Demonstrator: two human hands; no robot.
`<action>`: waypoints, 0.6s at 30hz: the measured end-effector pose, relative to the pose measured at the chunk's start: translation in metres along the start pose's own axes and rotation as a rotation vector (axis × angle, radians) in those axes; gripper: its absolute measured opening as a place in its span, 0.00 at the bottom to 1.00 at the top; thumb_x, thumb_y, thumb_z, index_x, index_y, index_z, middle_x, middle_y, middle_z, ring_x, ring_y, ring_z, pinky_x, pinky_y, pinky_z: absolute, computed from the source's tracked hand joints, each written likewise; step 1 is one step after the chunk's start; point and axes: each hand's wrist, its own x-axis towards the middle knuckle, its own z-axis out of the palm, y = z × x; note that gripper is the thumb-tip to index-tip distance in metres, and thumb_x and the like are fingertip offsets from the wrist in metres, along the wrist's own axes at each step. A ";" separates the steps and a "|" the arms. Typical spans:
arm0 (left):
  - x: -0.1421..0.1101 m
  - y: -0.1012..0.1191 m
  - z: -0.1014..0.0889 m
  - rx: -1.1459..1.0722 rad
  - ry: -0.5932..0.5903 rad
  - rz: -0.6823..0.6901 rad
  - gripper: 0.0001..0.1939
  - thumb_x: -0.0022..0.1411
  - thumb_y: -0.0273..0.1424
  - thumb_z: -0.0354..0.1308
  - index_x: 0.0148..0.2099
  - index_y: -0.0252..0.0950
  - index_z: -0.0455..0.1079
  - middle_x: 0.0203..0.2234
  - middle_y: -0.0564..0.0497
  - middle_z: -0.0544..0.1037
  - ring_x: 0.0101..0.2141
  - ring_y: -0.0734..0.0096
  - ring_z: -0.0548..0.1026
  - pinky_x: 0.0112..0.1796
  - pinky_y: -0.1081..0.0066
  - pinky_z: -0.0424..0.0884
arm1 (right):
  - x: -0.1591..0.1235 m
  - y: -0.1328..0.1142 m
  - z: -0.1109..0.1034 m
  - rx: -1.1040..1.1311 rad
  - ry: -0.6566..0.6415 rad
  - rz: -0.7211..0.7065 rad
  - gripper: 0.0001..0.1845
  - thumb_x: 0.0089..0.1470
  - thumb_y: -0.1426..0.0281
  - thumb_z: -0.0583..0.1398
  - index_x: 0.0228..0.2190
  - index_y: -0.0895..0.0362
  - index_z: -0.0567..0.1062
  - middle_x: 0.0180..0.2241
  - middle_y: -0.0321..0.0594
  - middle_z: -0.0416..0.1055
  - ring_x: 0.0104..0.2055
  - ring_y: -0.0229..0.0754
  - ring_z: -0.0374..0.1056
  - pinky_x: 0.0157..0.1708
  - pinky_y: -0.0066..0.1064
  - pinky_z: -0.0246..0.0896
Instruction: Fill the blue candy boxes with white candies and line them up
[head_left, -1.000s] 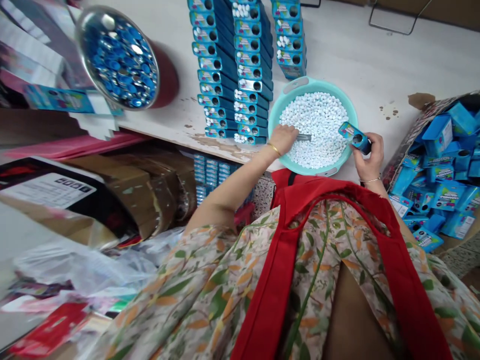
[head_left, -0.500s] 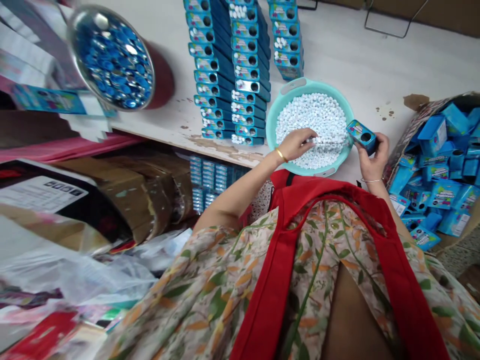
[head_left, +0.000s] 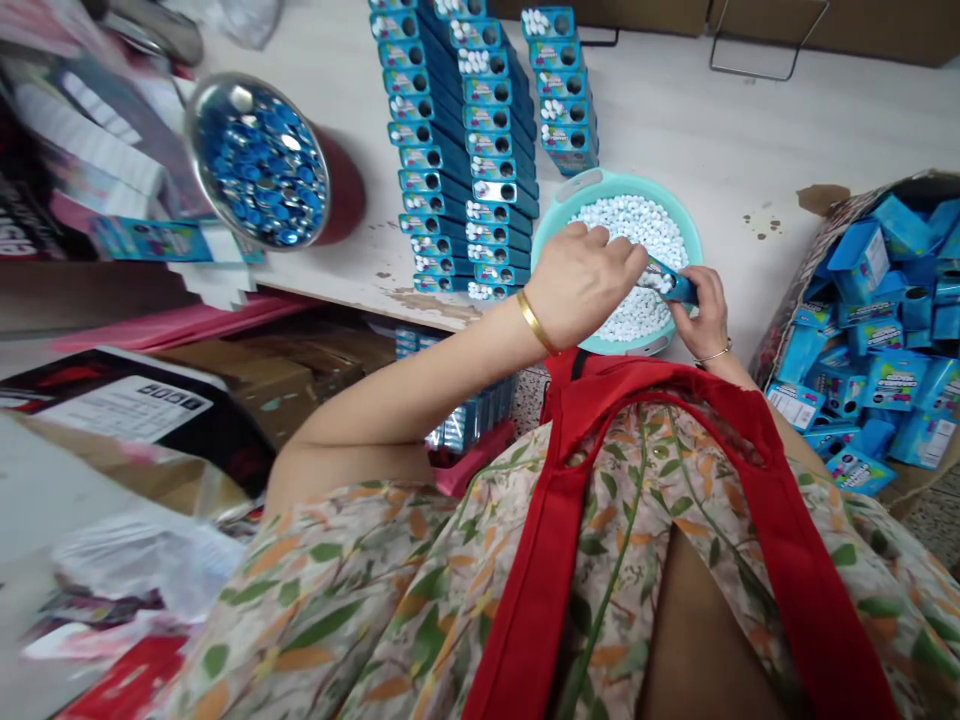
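My right hand (head_left: 705,308) grips a small blue box (head_left: 681,288), tilted over the right side of a turquoise bowl (head_left: 688,215). The bowl holds many small white pellets (head_left: 634,215). Over the bowl's left half, my left hand (head_left: 589,282) has its fingers curled closed, knuckles up, close against the box. Several white pellets lie at the box's near end, between the two hands. Whatever the left fingers hold is hidden beneath the hand.
Rows of upright blue boxes (head_left: 495,150) with round holes stand behind the bowl, pellets on some tops. A steel pot (head_left: 330,190) of blue caps is at left. A carton (head_left: 787,265) of blue boxes stands at right. A wire handle (head_left: 757,75) lies at the back.
My left hand has risen out of the pellets and moved against the box. The right hand has brought the box left over the bowl and tipped it. The view has shifted slightly.
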 end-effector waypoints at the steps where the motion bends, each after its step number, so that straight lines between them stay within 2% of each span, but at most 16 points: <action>1: 0.000 0.008 -0.006 0.021 -0.005 0.010 0.16 0.79 0.26 0.45 0.51 0.36 0.75 0.39 0.44 0.78 0.49 0.53 0.79 0.56 0.49 0.71 | 0.000 0.001 0.001 -0.008 0.001 -0.003 0.19 0.67 0.54 0.61 0.54 0.49 0.75 0.52 0.50 0.77 0.57 0.59 0.75 0.63 0.63 0.76; 4: -0.002 0.015 -0.019 0.087 -0.021 0.043 0.19 0.81 0.26 0.41 0.49 0.37 0.74 0.39 0.45 0.78 0.50 0.53 0.78 0.55 0.51 0.71 | -0.001 0.003 0.002 -0.005 0.003 -0.015 0.20 0.68 0.55 0.61 0.55 0.49 0.74 0.52 0.50 0.77 0.57 0.58 0.75 0.63 0.63 0.76; 6: -0.005 -0.002 -0.016 0.118 -0.021 0.013 0.18 0.81 0.28 0.41 0.50 0.38 0.74 0.41 0.43 0.79 0.50 0.51 0.78 0.52 0.51 0.71 | -0.002 0.006 -0.001 0.007 0.008 -0.007 0.21 0.67 0.54 0.61 0.56 0.50 0.75 0.52 0.50 0.77 0.57 0.58 0.75 0.63 0.63 0.75; 7: -0.006 -0.017 -0.008 0.114 -0.011 -0.025 0.17 0.81 0.29 0.43 0.50 0.38 0.74 0.42 0.42 0.79 0.50 0.50 0.77 0.51 0.50 0.71 | -0.002 0.007 -0.003 0.013 0.013 0.007 0.21 0.67 0.54 0.62 0.56 0.50 0.75 0.53 0.50 0.77 0.57 0.58 0.75 0.63 0.63 0.75; 9: -0.006 -0.058 0.023 0.046 0.042 -0.128 0.12 0.81 0.33 0.48 0.51 0.40 0.73 0.41 0.42 0.79 0.50 0.48 0.76 0.51 0.49 0.70 | -0.003 0.010 -0.009 0.028 0.031 0.045 0.23 0.66 0.52 0.63 0.56 0.51 0.74 0.53 0.50 0.76 0.58 0.58 0.74 0.64 0.64 0.74; 11: -0.004 -0.102 0.069 -0.055 0.104 -0.209 0.07 0.79 0.36 0.53 0.51 0.43 0.72 0.37 0.45 0.77 0.52 0.48 0.73 0.54 0.47 0.69 | -0.002 0.013 -0.018 0.042 0.060 0.087 0.25 0.65 0.51 0.64 0.55 0.52 0.74 0.52 0.50 0.75 0.58 0.59 0.74 0.64 0.64 0.73; 13: 0.004 -0.132 0.120 -0.103 0.052 -0.296 0.04 0.76 0.34 0.55 0.49 0.45 0.71 0.38 0.44 0.78 0.52 0.45 0.71 0.55 0.44 0.69 | -0.002 0.016 -0.027 0.039 0.085 0.125 0.25 0.64 0.50 0.65 0.54 0.53 0.74 0.51 0.49 0.74 0.57 0.58 0.74 0.64 0.63 0.73; 15: 0.017 -0.138 0.164 -0.135 -0.044 -0.354 0.06 0.73 0.29 0.54 0.47 0.43 0.72 0.44 0.39 0.80 0.53 0.42 0.72 0.56 0.41 0.68 | -0.001 0.018 -0.037 0.015 0.108 0.159 0.26 0.64 0.49 0.65 0.53 0.53 0.74 0.50 0.48 0.73 0.57 0.57 0.73 0.64 0.62 0.73; 18: 0.038 -0.112 0.203 -0.236 -0.124 -0.342 0.09 0.71 0.27 0.54 0.48 0.40 0.74 0.51 0.35 0.81 0.56 0.42 0.74 0.59 0.43 0.67 | 0.000 0.021 -0.047 -0.030 0.160 0.190 0.27 0.63 0.48 0.66 0.53 0.52 0.73 0.49 0.47 0.72 0.55 0.55 0.73 0.64 0.60 0.73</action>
